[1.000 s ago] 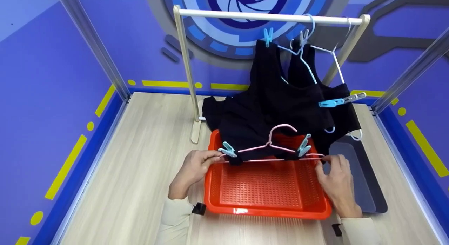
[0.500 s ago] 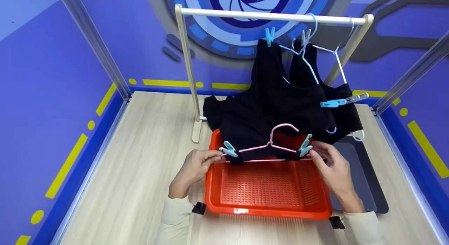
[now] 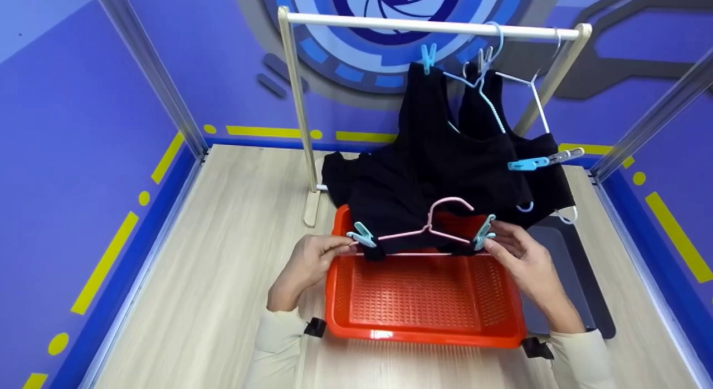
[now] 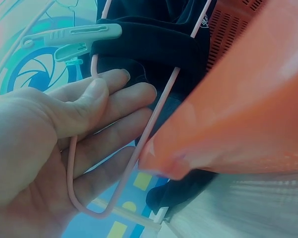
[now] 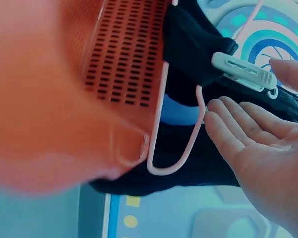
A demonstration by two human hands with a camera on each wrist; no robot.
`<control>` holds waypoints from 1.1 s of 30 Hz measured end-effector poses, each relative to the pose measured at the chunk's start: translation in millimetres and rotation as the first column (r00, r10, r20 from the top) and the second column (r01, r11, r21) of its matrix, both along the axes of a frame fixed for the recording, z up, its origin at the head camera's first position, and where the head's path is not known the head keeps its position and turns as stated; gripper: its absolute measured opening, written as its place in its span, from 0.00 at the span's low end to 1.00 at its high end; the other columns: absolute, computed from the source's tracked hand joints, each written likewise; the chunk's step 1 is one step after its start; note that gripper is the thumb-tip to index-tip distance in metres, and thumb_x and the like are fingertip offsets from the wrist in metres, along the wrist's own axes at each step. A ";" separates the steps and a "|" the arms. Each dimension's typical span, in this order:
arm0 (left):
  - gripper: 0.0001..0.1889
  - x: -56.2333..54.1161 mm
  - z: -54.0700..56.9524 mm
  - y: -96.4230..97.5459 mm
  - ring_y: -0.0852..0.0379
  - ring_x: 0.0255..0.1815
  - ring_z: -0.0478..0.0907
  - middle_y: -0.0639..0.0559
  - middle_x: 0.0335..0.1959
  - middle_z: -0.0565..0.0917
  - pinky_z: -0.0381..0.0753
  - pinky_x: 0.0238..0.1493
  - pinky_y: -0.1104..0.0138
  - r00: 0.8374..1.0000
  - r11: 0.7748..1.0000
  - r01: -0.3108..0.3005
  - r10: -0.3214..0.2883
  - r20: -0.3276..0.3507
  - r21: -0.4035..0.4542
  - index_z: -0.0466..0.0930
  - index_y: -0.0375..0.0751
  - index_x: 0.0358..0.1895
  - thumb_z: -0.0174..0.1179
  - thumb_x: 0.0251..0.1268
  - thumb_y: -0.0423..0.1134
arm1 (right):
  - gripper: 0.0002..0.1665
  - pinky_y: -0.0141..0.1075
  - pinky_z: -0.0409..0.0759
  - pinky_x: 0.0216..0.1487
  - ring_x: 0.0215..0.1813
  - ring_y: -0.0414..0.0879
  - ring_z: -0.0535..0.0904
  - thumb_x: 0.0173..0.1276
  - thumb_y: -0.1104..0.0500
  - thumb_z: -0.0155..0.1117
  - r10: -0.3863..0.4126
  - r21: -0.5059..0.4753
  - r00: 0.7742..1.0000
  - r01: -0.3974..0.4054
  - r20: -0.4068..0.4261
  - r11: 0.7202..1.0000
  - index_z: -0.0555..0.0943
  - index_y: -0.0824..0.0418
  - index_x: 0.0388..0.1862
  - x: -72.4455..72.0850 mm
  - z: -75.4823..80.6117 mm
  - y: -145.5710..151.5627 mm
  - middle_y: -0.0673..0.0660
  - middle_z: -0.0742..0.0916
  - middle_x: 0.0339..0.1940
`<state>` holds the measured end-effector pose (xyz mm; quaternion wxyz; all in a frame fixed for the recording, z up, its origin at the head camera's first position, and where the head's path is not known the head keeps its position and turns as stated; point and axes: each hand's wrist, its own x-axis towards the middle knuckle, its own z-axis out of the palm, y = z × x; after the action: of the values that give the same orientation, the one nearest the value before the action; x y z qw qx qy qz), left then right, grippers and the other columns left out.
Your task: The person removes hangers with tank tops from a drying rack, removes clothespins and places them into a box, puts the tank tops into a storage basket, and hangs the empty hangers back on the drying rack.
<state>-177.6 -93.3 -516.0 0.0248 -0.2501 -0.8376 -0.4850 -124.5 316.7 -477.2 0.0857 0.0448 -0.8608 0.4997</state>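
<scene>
A pink hanger (image 3: pixel 401 234) lies across the red basket (image 3: pixel 426 340), its hook pointing away. Black cloth (image 4: pixel 144 49) is folded over the hanger near both ends. A pale teal clothespin (image 3: pixel 363 236) grips the cloth at the left and another clothespin (image 3: pixel 483 233) at the right. My left hand (image 3: pixel 309 261) pinches the hanger's left end between thumb and fingers. Beside the right-hand clothespin, my right hand (image 3: pixel 529 263) has its fingers extended close to the hanger's right bend, with the thumb near the clothespin's tail in the right wrist view.
Behind the basket stands a wooden rack (image 3: pixel 390 23) with a black sleeveless top (image 3: pixel 445 149) on a blue hanger (image 3: pixel 493 113). Another dark garment hangs on a white hanger (image 3: pixel 538 105). More clothespins are clipped there. A grey tray (image 3: pixel 599 300) sits partly under the basket at right.
My right hand has let go of the hanger's right end and moved left and slightly up to the clothespin. My left hand keeps its pinch in place.
</scene>
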 end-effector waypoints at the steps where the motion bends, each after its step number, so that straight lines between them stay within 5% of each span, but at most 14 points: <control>1: 0.09 -0.4 -0.1 -0.4 0.52 0.48 0.90 0.49 0.45 0.92 0.86 0.56 0.56 1.000 1.000 0.003 -0.003 0.003 0.002 0.93 0.37 0.50 0.66 0.73 0.32 | 0.27 0.20 0.77 0.56 0.57 0.28 0.81 0.79 0.59 0.69 0.005 -0.003 1.000 -0.005 0.016 1.000 0.77 0.66 0.72 -0.8 0.5 -0.8 0.66 0.86 0.63; 7: 0.09 -2.0 -0.1 -0.7 0.52 0.48 0.90 0.49 0.44 0.92 0.86 0.55 0.56 1.000 1.000 0.012 -0.012 0.002 -0.003 0.92 0.36 0.50 0.66 0.73 0.32 | 0.26 0.21 0.79 0.53 0.54 0.28 0.82 0.77 0.63 0.69 0.025 -0.032 0.998 -0.024 0.051 0.999 0.77 0.70 0.70 -6.9 -1.7 -5.2 0.69 0.87 0.61; 16: 0.09 -1.2 -0.2 0.1 0.54 0.45 0.90 0.51 0.41 0.93 0.87 0.53 0.58 1.000 1.000 0.012 -0.012 0.013 -0.002 0.92 0.36 0.50 0.65 0.75 0.32 | 0.18 0.25 0.83 0.48 0.50 0.42 0.87 0.74 0.69 0.70 0.020 -0.078 0.999 -0.023 -0.036 0.997 0.83 0.69 0.60 -10.3 -8.5 -9.2 0.66 0.90 0.55; 28: 0.08 -1.0 -0.9 0.2 0.55 0.46 0.90 0.51 0.42 0.93 0.87 0.52 0.57 1.000 1.000 -0.008 0.008 -0.014 -0.013 0.93 0.38 0.49 0.66 0.74 0.33 | 0.15 0.24 0.83 0.44 0.44 0.34 0.87 0.65 0.76 0.74 -0.024 -0.098 0.990 0.011 -0.139 0.995 0.85 0.71 0.50 -11.8 -12.3 -13.3 0.67 0.91 0.47; 33: 0.08 -1.7 -1.0 0.2 0.54 0.47 0.90 0.51 0.42 0.93 0.86 0.53 0.56 1.000 1.000 -0.017 0.017 -0.023 -0.013 0.93 0.39 0.48 0.67 0.73 0.33 | 0.15 0.22 0.83 0.41 0.40 0.35 0.87 0.62 0.76 0.77 -0.021 -0.012 0.977 0.019 -0.210 1.000 0.86 0.67 0.46 -11.1 -11.5 -14.9 0.62 0.92 0.42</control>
<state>-179.3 -93.1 -517.0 0.0369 -0.2489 -0.8426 -0.4761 -135.6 301.8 -488.7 0.1814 0.0883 -0.8449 0.4954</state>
